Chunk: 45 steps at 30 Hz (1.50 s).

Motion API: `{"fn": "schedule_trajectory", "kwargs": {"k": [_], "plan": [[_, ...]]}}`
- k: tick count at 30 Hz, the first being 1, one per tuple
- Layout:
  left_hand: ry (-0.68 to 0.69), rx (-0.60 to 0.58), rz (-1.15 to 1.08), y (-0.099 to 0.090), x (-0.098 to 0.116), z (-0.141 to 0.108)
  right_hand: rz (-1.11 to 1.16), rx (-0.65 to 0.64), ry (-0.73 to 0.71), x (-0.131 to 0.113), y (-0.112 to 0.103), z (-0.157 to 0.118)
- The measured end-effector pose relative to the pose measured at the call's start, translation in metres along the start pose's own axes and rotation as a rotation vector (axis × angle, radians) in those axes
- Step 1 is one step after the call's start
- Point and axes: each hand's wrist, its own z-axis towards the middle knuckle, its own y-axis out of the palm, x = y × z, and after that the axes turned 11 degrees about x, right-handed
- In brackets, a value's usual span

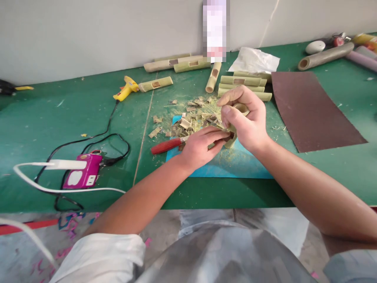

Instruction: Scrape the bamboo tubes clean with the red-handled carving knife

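Right hand [250, 118] clamped round the upper part of a bamboo tube [231, 144], held tilted over the blue mat [200, 173]. Left hand [200, 147] has its fingertips at the tube's lower part; whether that grip pinches anything, can't tell.

Around: chips and yellowish dust [185, 124] heaped on the mat and desk [182, 192], right behind the left hand, crowding the work spot. Red-handled tool [166, 146] just beside the left hand. Stacked bamboo pieces [238, 80] close behind the right hand, white sheet [253, 59] behind them, partly covering some. More cut tubes [193, 64] near the wall. Brown sheet [315, 110] flat on the right. Yellow glue gun [128, 88] at left, touching the end of a notched tube [156, 84]; its black cord [108, 122] loops down toward a purple power block [96, 169]. White cable [97, 189] runs along the near left, passing behind the left forearm.

Hidden/unclear: tube's middle behind the right-hand fingers; tool's working end behind the left hand, type unclear. Wall item [215, 27] pixelated, unreadable. Black object [7, 87] cut off at left edge. Clutter [363, 45] at far right cropped, hard to sort out. Floor scraps [69, 228] blurry.
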Motion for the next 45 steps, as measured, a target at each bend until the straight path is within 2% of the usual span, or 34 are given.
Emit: {"fn": "schedule_trajectory", "kwargs": {"k": [4,7,17,19,22,25,28,33,38,42,45], "plan": [[0.014,0.05,0.105,-0.002,-0.001,0.001,0.012,0.01,-0.019,-0.001,0.0,0.0],[0.024,0.036,0.175,-0.002,-0.002,0.001,0.015,0.034,-0.025,-0.002,0.002,0.0],[-0.026,0.115,0.159,0.001,0.006,0.004,0.054,0.077,-0.006,0.001,0.004,0.002],[-0.103,0.132,0.126,0.001,0.009,0.005,0.053,0.073,0.006,0.001,0.004,0.001],[-0.325,0.146,-0.014,0.003,0.015,0.005,0.045,0.066,0.016,-0.001,0.004,0.001],[-0.571,0.112,-0.197,0.007,0.017,0.003,0.054,0.051,0.019,-0.002,0.004,0.001],[-0.718,0.075,-0.334,0.011,0.016,0.003,0.079,0.021,0.027,-0.001,0.003,0.001],[-0.876,0.047,-0.455,0.01,0.015,0.009,0.067,0.009,0.034,0.001,0.004,0.0],[-0.998,-0.092,-0.394,0.005,0.018,0.014,0.043,0.053,0.021,-0.001,0.005,-0.002],[-1.015,-0.142,-0.413,0.005,0.02,0.015,0.081,0.068,0.022,-0.003,0.007,-0.002],[-0.999,-0.101,-0.413,0.008,0.021,0.015,0.128,0.051,0.028,-0.004,0.007,-0.002]]}}
